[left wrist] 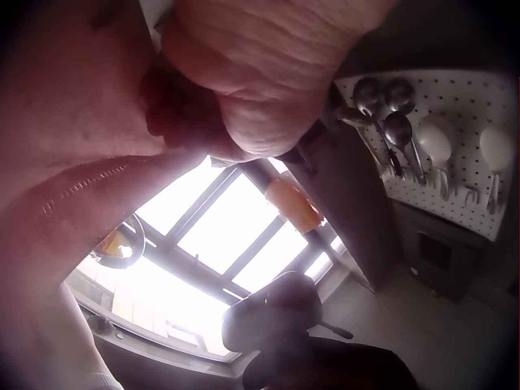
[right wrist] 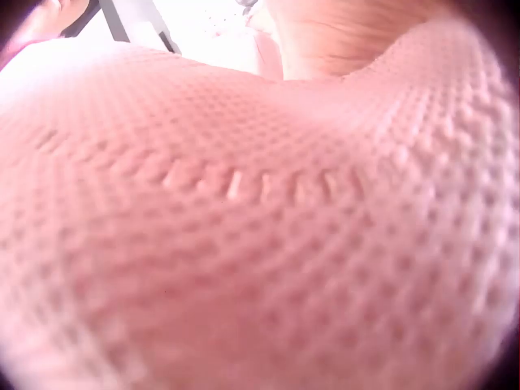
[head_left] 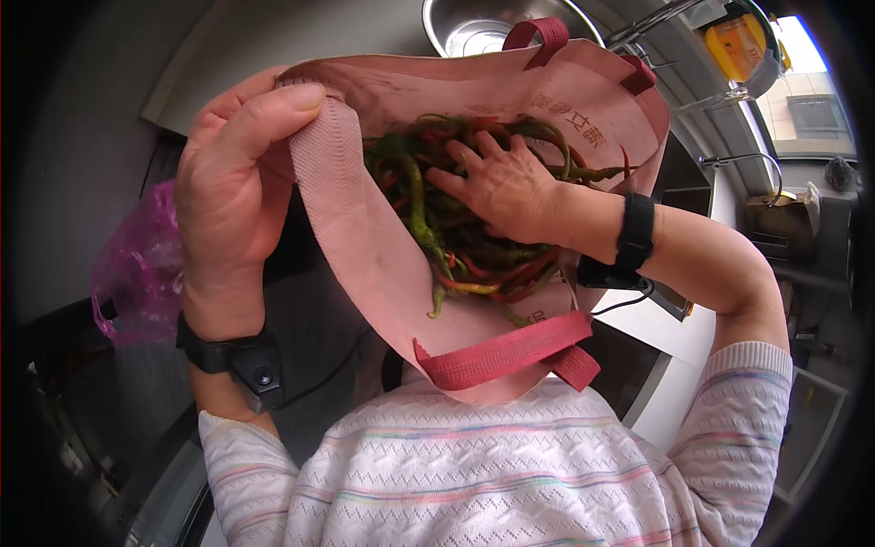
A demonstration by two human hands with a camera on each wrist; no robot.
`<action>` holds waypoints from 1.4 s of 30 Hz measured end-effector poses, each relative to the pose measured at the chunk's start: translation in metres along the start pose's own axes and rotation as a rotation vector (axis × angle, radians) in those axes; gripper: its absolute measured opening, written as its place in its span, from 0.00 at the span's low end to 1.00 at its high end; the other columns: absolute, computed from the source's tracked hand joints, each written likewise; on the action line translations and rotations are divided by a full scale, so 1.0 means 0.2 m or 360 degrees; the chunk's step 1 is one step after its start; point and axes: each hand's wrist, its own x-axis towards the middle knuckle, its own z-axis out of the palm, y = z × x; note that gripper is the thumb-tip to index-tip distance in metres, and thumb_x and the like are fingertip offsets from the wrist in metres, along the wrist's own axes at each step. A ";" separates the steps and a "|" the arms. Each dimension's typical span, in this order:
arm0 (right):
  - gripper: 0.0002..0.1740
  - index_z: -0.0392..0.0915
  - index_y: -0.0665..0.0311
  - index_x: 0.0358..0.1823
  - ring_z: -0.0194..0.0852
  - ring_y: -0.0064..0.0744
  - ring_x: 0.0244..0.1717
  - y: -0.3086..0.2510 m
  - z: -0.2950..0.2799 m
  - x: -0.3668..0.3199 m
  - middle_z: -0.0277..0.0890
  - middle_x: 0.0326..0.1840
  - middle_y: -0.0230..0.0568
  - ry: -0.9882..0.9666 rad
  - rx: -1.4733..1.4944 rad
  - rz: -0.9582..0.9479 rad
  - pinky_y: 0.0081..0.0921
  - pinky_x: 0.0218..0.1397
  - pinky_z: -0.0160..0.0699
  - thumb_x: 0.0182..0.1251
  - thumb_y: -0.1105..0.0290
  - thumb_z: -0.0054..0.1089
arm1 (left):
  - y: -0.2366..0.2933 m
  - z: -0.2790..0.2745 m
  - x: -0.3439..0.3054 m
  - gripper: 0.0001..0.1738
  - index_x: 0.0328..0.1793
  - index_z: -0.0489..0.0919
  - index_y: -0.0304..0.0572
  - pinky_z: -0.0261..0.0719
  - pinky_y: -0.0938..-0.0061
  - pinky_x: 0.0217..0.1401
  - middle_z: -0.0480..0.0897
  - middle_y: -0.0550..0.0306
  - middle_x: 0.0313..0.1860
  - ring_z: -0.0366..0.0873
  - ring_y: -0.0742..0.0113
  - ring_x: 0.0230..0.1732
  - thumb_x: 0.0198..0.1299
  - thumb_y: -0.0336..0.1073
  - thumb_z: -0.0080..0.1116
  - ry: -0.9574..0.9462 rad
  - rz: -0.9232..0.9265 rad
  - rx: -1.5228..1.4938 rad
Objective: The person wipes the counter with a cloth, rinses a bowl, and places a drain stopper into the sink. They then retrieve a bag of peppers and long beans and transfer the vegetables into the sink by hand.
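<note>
A pink fabric bag (head_left: 365, 237) with dark red handles hangs wide at its mouth. Red and green chili peppers (head_left: 421, 210) fill its inside. At the bag's upper left corner my left hand (head_left: 235, 178) pinches the rim between thumb and fingers; the left wrist view shows that hand (left wrist: 260, 73) close up beside the pink cloth (left wrist: 106, 175). My right hand (head_left: 510, 187) is inside the bag, resting on the peppers with its fingers spread and fingertips partly hidden among them. Pink cloth (right wrist: 260, 244) covers most of the right wrist view.
Beyond the bag a steel bowl (head_left: 483, 32) stands on the counter (head_left: 365, 27). A purple plastic bag (head_left: 141, 269) is at the left. At the right are a tap (head_left: 775, 173) and a window (head_left: 811, 109). Utensils hang on a pegboard (left wrist: 467, 97).
</note>
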 end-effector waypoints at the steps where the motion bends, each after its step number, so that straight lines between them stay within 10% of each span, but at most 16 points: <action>1: 0.44 0.61 0.50 0.63 0.60 0.47 0.60 0.00 0.01 -0.01 0.60 0.61 0.47 0.0088 -0.0112 0.0008 0.44 0.53 0.69 0.39 0.64 0.70 | 0.00 0.02 0.00 0.12 0.44 0.76 0.29 0.74 0.81 0.40 0.80 0.57 0.33 0.77 0.74 0.33 0.57 0.29 0.49 -0.0024 -0.0018 0.0008; 8: 0.39 0.64 0.56 0.57 0.60 0.50 0.58 0.01 -0.06 0.01 0.64 0.55 0.48 -0.0061 0.0161 0.0073 0.45 0.53 0.70 0.38 0.66 0.69 | 0.01 -0.04 -0.01 0.14 0.46 0.76 0.28 0.74 0.81 0.40 0.81 0.57 0.33 0.77 0.74 0.33 0.56 0.29 0.50 -0.0042 -0.0001 0.0026; 21: 0.34 0.65 0.62 0.51 0.68 0.48 0.49 0.23 -0.35 -0.45 0.69 0.45 0.44 0.0964 0.0788 0.0044 0.36 0.49 0.70 0.37 0.72 0.65 | 0.03 -0.03 -0.06 0.13 0.45 0.77 0.28 0.73 0.81 0.44 0.81 0.57 0.34 0.77 0.73 0.36 0.56 0.29 0.50 0.0071 0.0000 -0.0045; 26: 0.35 0.65 0.65 0.53 0.71 0.27 0.42 0.27 -0.40 -0.54 0.72 0.41 0.39 0.1258 0.1173 0.0103 0.22 0.50 0.69 0.36 0.75 0.67 | 0.03 0.00 -0.03 0.14 0.46 0.76 0.28 0.72 0.81 0.46 0.81 0.57 0.37 0.77 0.74 0.38 0.56 0.30 0.50 0.0031 0.0017 -0.0013; 36: 0.33 0.59 0.69 0.58 0.70 0.20 0.48 0.32 -0.44 -0.68 0.73 0.44 0.35 0.1335 0.2084 0.0143 0.20 0.53 0.69 0.46 0.84 0.57 | 0.02 0.01 -0.01 0.11 0.41 0.77 0.30 0.73 0.81 0.43 0.81 0.59 0.33 0.77 0.74 0.35 0.56 0.30 0.50 0.0123 0.0010 -0.0020; 42: 0.35 0.63 0.67 0.57 0.72 0.24 0.46 0.31 -0.46 -0.67 0.74 0.45 0.36 0.1384 0.1745 -0.0081 0.21 0.53 0.69 0.41 0.80 0.60 | 0.02 0.08 0.00 0.10 0.39 0.78 0.31 0.73 0.82 0.41 0.80 0.59 0.31 0.76 0.75 0.33 0.56 0.31 0.51 0.0141 0.0009 0.0049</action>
